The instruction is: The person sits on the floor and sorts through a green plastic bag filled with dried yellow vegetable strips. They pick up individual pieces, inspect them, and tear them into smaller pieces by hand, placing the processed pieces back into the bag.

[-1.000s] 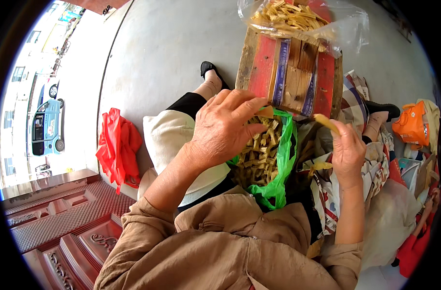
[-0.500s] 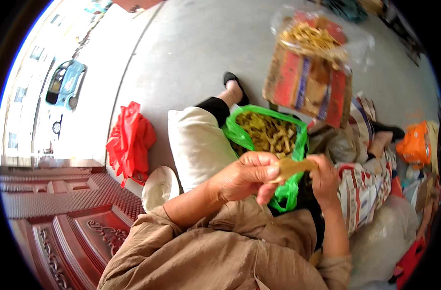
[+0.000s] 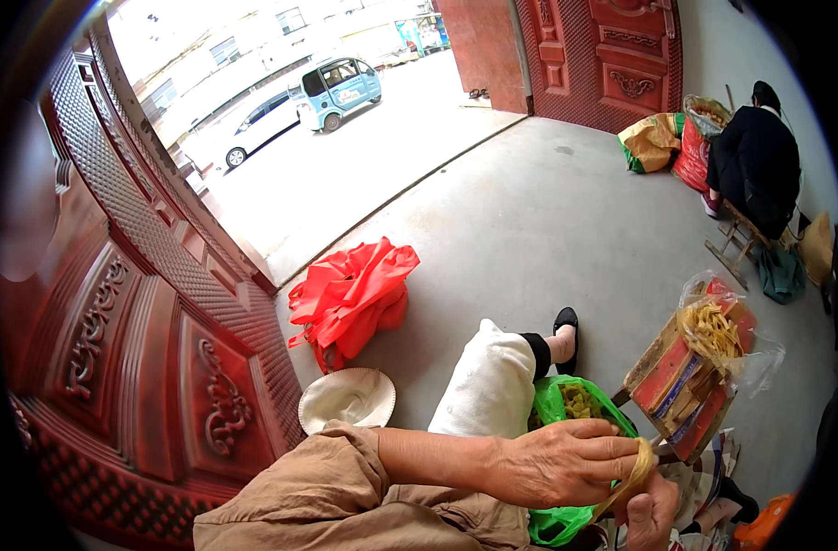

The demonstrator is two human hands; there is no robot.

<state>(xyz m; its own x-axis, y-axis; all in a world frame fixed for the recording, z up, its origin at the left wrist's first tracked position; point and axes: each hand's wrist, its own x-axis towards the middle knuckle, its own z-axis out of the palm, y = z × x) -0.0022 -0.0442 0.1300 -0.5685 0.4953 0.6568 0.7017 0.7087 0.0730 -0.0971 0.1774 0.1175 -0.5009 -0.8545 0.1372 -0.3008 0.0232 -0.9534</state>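
Note:
A thin, bendy yellowish-brown strip (image 3: 636, 476), apparently of some vegetable, is held between my two hands. My left hand (image 3: 566, 459) reaches across from the left, back upward, its fingers closed at the strip's edge. From the lower right my right hand (image 3: 655, 511) grips the same strip, thumb pressed in. Just beneath them an open green plastic bag (image 3: 549, 400) holds several olive-yellow pieces, partly hidden by my left hand. A plank stand (image 3: 671, 386), red and brown on top, bears a clear plastic bag with pale yellow strips (image 3: 710, 331).
To the left lie a red cloth bag (image 3: 355, 298) and a pale round hat (image 3: 346, 401). A white cloth (image 3: 488, 381) covers my leg. A carved red door (image 3: 153, 367) stands at the left. Far right, a person in black (image 3: 759, 156) sits beside filled sacks (image 3: 651, 142).
The view has swung left and upward, bringing in the doorway, vehicles and the seated person. My hands stay on the strip, which now bends upright between them rather than lying stretched level.

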